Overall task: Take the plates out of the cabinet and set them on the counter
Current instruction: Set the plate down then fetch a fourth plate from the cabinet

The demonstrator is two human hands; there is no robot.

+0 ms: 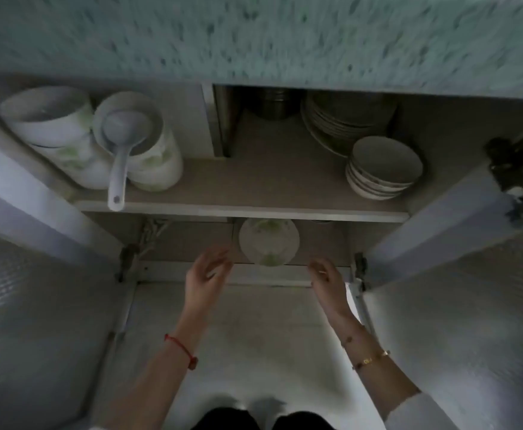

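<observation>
Your left hand (207, 274) and right hand (326, 277) hover at the front edge of the cabinet (244, 273), fingers spread and loosely curled, both empty. Between them, just inside the lower compartment, sits a stack of white plates with a green pattern (268, 242), close to the front edge and partly tucked under the shelf (241, 209) above; neither hand touches it. There is open room on either side of that stack, and your hands flank it.

On the shelf, the right end carries a small stack of shallow white dishes (384, 167) near the front edge, with a taller pile of broad plates (347, 122) behind it toward the back. The left end holds glossy white bowls (52, 119) lying on their sides and a white ladle (120, 156) whose handle overhangs the shelf edge. Both doors (458, 305) stand swung wide, their panels textured, possibly ribbed glass; the picture is too blurred to be sure. The speckled counter (254, 35) runs above.
</observation>
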